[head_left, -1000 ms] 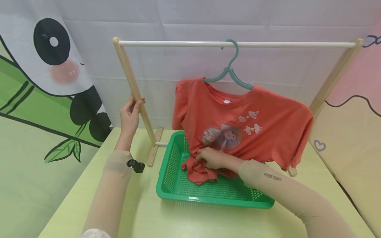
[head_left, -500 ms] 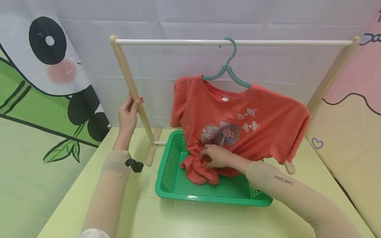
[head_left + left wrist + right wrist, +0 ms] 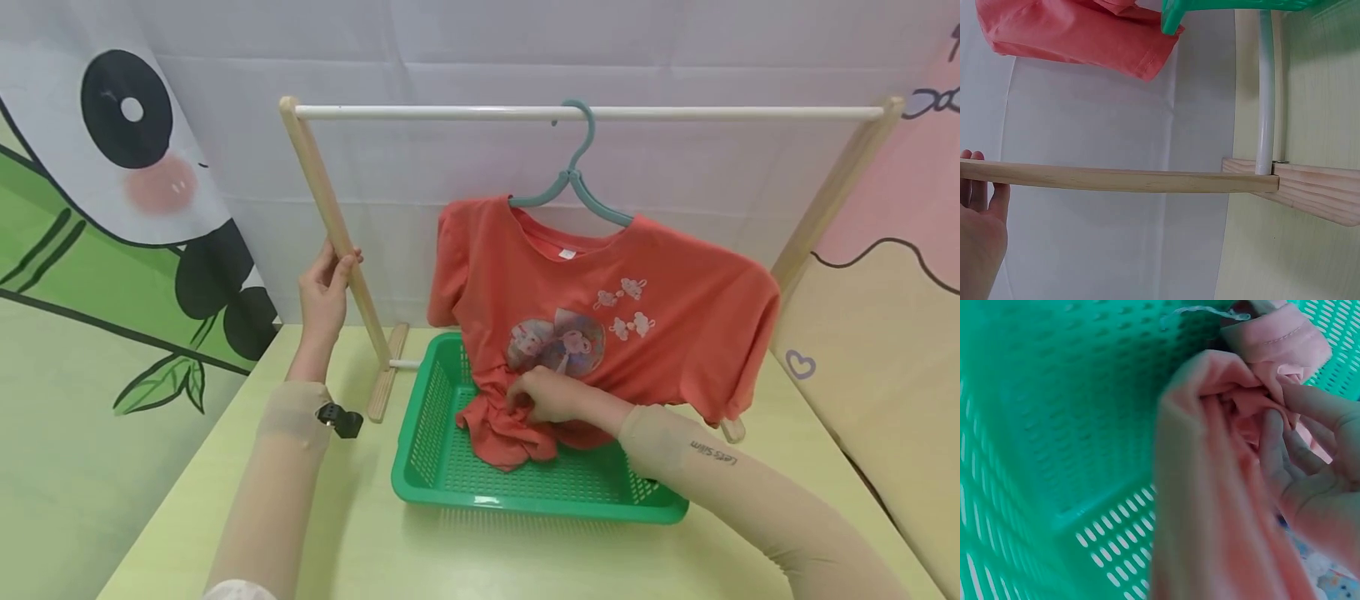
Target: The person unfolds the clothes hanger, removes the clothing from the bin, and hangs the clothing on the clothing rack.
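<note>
A coral-red T-shirt (image 3: 690, 308) with a printed front hangs on a grey-green hanger (image 3: 598, 204), hooked over the rack's white rail (image 3: 450, 112). Its lower part is bunched and dips into a green basket (image 3: 540, 510). My right hand (image 3: 550, 394) pinches gathered cloth low on the shirt's front. In the right wrist view, thumb and fingers (image 3: 1275, 434) close on the folds; some fingertips are hidden in them. My left hand (image 3: 322, 300) holds the rack's left wooden post (image 3: 318, 179) about mid-height. In the left wrist view, fingers reach behind that post (image 3: 1116, 179).
The rack's wooden foot (image 3: 386, 387) stands on the pale yellow table (image 3: 360, 517), left of the basket. On the right rises the other post (image 3: 840, 192). A pale cloth backdrop (image 3: 420, 242) hangs close behind the rack, with cartoon-printed cloth (image 3: 135, 275) at the left.
My right hand has shifted slightly to the right, still pinching the shirt, and the bunched cloth has changed shape a little. My left hand keeps its place on the post.
</note>
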Tool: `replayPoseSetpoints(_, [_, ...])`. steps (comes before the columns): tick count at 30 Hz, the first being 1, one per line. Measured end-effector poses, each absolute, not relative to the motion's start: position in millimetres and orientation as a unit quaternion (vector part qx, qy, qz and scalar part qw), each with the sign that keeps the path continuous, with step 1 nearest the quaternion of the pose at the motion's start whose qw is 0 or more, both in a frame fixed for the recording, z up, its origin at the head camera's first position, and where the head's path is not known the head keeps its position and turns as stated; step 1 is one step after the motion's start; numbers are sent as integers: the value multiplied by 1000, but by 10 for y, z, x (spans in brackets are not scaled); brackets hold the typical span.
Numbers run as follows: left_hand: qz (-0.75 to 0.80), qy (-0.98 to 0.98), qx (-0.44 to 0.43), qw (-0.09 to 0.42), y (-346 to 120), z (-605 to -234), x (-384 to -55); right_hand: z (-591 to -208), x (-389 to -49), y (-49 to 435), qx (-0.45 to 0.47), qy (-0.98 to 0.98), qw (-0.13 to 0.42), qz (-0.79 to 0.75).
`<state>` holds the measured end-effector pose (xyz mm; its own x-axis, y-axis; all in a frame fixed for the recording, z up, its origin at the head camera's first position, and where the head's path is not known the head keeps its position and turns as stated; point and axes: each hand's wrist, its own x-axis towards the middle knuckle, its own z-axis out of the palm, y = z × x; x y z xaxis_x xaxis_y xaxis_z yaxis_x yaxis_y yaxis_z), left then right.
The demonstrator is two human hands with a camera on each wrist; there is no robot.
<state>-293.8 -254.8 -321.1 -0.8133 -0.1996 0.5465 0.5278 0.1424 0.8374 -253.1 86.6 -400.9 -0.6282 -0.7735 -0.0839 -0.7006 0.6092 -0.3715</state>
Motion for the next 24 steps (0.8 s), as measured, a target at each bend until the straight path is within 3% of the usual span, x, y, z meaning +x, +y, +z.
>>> replayPoseSetpoints(10, [-642, -703, -112, 284, -2561, -3213, -2934, -3694, -2596, 929, -407, 890, 74, -192])
replayPoseSetpoints(24, [-637, -708, -110, 284, -2541, -3221, -2944, -3254, -2814, 1180, -329, 914, -5, -238])
